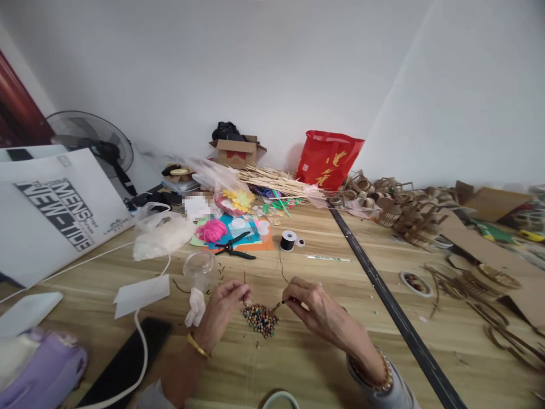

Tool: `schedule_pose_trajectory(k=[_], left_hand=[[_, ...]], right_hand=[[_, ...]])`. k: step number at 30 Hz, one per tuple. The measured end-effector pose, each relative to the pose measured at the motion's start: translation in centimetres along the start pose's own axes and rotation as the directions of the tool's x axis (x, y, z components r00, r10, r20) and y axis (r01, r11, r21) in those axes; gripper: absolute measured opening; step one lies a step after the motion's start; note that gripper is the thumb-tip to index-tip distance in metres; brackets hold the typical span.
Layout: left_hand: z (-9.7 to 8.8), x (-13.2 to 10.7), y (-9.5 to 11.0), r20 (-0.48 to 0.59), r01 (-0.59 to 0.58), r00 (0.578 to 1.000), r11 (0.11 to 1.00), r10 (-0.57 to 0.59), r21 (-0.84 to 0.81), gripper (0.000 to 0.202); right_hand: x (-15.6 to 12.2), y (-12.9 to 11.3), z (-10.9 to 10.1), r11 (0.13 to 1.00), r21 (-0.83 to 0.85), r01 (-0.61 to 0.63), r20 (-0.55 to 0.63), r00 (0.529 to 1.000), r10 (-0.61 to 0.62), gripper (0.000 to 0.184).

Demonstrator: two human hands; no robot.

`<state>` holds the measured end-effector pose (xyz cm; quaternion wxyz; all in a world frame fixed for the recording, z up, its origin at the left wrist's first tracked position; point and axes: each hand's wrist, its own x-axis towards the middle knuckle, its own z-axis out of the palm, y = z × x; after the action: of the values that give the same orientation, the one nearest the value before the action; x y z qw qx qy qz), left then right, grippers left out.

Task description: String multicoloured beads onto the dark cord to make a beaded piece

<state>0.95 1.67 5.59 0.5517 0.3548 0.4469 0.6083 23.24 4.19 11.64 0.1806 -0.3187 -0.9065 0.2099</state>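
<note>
My left hand (223, 307) is closed in a pinch on a thin dark stick or cord end that stands up just above its fingertips. My right hand (313, 307) is pinched too, on a small dark piece at the end of a black cord. That cord runs up the wooden table (340, 295) to a black spool (288, 240). Between and just below both hands lies a pile of small multicoloured beads (260, 319). A few loose beads are scattered around it.
Black pliers (233, 248), pink yarn (212, 230) and coloured paper lie behind the hands. A clear jar (199, 267), a white cable (140, 335) and a dark phone (128, 358) sit to the left. A black strip (383, 295) crosses the table; cardboard pieces (468, 250) fill the right.
</note>
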Motion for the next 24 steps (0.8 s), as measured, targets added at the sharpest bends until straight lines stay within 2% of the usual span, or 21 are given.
schedule_pose_trajectory(k=[5, 12, 17, 24], left_hand=[[-1.6, 1.2, -0.2, -0.199, -0.097, 0.975, 0.995, 0.096, 0.007, 0.021], [-2.7, 2.0, -0.4, -0.318, -0.168, 0.936, 0.986, 0.153, -0.021, 0.025], [-2.6, 2.2, -0.2, -0.334, -0.146, 0.935, 0.987, 0.117, -0.063, 0.030], [-2.9, 2.0, -0.5, -0.260, -0.156, 0.956, 0.987, 0.139, -0.045, 0.026]], right_hand=[[-0.2, 0.6, -0.5, 1.000, -0.005, -0.007, -0.053, 0.999, 0.007, 0.016], [-0.5, 1.0, -0.8, 0.999, -0.032, 0.017, -0.127, 0.992, -0.021, 0.016], [-0.6, 1.2, -0.8, 0.998, -0.060, 0.032, -0.168, 0.985, -0.041, 0.016], [-0.7, 1.5, -0.7, 0.999, -0.037, 0.034, -0.190, 0.981, -0.040, 0.014]])
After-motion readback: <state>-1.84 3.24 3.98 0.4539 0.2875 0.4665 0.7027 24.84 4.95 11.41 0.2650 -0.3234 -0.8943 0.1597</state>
